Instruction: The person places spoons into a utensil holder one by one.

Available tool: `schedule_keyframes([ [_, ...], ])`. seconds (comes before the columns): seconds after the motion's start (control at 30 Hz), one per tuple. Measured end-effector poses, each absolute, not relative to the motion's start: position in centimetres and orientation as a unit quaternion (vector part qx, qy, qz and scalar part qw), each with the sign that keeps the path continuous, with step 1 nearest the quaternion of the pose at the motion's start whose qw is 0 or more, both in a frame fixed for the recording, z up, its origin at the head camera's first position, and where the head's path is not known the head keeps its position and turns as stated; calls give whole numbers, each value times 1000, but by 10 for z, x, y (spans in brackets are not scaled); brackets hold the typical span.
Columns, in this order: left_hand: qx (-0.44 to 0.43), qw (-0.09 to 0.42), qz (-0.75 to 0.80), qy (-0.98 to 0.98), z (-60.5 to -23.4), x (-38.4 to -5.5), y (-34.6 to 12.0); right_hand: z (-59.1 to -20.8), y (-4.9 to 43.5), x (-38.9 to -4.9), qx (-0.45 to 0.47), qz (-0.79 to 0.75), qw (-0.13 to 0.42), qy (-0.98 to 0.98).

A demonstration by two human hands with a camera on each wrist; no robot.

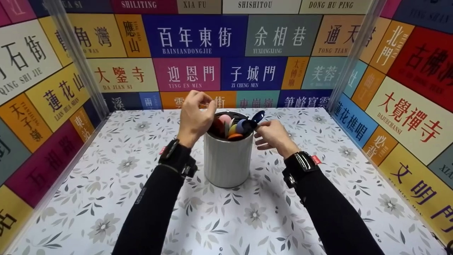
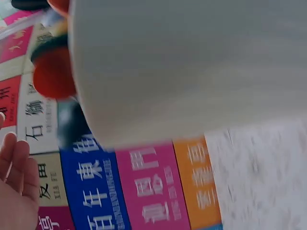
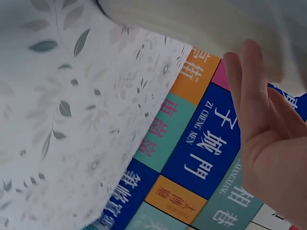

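A light ribbed canister (image 1: 228,164) stands upright on the table. Several utensils with coloured rounded ends, among them a pink one (image 1: 224,119) and an orange one (image 1: 235,136), fill its dark mouth. At its right rim, a shiny dark blue spoon (image 1: 258,116) leans outward. My right hand (image 1: 274,136) pinches this spoon between thumb and forefinger; its other fingers (image 3: 253,81) extend beside the canister wall. Over the left rim is my left hand (image 1: 198,115), fingers loosely bent, with nothing seen in it. A red-orange rounded end (image 2: 53,74) pokes past the rim in the left wrist view.
The table cover (image 1: 127,164) is white with grey flowers and leaves. Panels of coloured signs with Chinese lettering stand behind (image 1: 196,35), at the left (image 1: 46,159) and at the right (image 1: 403,120), enclosing the table on three sides.
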State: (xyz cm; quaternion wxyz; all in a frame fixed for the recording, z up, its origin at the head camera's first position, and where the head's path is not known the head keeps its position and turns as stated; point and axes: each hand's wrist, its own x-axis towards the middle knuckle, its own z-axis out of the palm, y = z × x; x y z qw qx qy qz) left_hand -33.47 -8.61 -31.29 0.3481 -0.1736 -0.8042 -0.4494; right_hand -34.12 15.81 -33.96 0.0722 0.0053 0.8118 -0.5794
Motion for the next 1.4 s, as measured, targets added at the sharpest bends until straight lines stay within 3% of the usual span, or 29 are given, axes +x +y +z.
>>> schedule_keyframes([
  [0.1,-154,317,-397,-848,-314,-334,-94,-332,161,-341,-24,-472,5,881],
  [0.2,-129,256,-351,-892,-312,-334,-100,-323,167,-341,-49,-339,-62,938],
  [0.33,-99,169,-301,-933,-307,-333,-107,-312,177,-342,-85,-208,-92,970],
  [0.53,-69,96,-217,-969,-311,-335,-124,-305,189,-341,-81,-89,-66,990],
  [0.83,-22,31,-201,-979,-322,-331,-145,-311,201,-341,-64,-115,-4,991],
  [1.4,-32,36,-187,-981,-324,-333,-145,-317,202,-342,-66,-113,9,991],
])
